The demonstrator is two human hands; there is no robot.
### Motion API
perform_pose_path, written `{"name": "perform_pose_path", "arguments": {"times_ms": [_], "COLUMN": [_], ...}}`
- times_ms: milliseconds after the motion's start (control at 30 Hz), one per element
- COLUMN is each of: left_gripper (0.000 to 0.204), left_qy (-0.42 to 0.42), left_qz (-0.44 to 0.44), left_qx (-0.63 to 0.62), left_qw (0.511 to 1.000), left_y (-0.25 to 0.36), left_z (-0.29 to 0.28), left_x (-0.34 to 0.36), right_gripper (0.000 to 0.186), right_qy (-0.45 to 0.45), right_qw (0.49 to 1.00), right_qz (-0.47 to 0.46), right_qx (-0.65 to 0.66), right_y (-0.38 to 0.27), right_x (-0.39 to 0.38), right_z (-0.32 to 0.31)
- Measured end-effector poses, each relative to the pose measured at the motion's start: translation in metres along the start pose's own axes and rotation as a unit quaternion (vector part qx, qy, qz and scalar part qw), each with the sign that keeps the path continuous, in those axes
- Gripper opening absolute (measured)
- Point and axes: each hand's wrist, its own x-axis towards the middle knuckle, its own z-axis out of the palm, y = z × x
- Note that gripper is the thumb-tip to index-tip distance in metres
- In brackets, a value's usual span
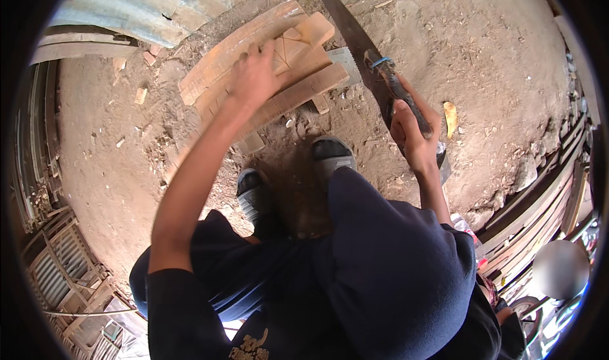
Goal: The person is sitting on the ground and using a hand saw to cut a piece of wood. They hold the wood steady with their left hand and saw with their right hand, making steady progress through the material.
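Note:
A handsaw is in my right hand point(413, 130), with my fingers wrapped round its dark handle point(406, 103) and a blue tie near the top of the grip. Its long dark blade point(346, 20) points up and away, apart from the wood. My left hand point(254, 71) rests on a wooden board point(304, 58) with its fingers apart and slightly bent. Pencil-like lines cross the board's right part. The board lies between the raised wooden sides of a low wooden stand point(304, 92) on the ground.
A flat grey metal piece point(344, 60) shows beside the stand. Corrugated metal sheeting point(149, 8) lies at the far left. Both my sandalled feet point(331, 150) are near the stand. Stacked planks point(539, 217) line the right side, close to another person point(501, 309). Wood chips litter the dirt floor.

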Motion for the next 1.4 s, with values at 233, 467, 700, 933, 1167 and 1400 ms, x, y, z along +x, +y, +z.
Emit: {"name": "perform_pose_path", "arguments": {"times_ms": [233, 467, 700, 933, 1167, 1400], "left_gripper": [0.082, 0.077, 0.075, 0.076, 0.079, 0.089], "left_qy": [0.014, 0.041, 0.08, 0.087, 0.058, -0.016], "left_qz": [0.168, 0.239, 0.3, 0.342, 0.241, 0.049], "left_qx": [0.008, 0.033, 0.046, 0.04, 0.028, -0.063], "left_qw": [0.986, 0.97, 0.949, 0.935, 0.968, 0.997], "left_y": [-0.053, -0.08, -0.084, -0.098, -0.066, -0.014], "left_z": [0.001, 0.024, 0.021, 0.023, 0.022, 0.02], "left_x": [0.018, 0.016, 0.024, 0.02, 0.007, 0.017], "right_gripper": [0.049, 0.049, 0.051, 0.05, 0.051, 0.052], "right_qy": [-0.028, -0.083, -0.059, -0.064, -0.06, -0.05], "right_qw": [0.999, 0.992, 0.993, 0.993, 0.994, 0.992], "right_qz": [-0.016, 0.026, 0.016, 0.039, 0.022, 0.041], "right_qx": [-0.029, -0.092, -0.104, -0.094, -0.091, -0.107], "right_y": [-0.014, -0.016, -0.011, -0.024, -0.01, -0.011], "right_x": [-0.029, -0.047, -0.051, -0.048, -0.052, -0.06], "right_z": [0.008, 0.016, 0.015, 0.021, 0.023, 0.029]}}
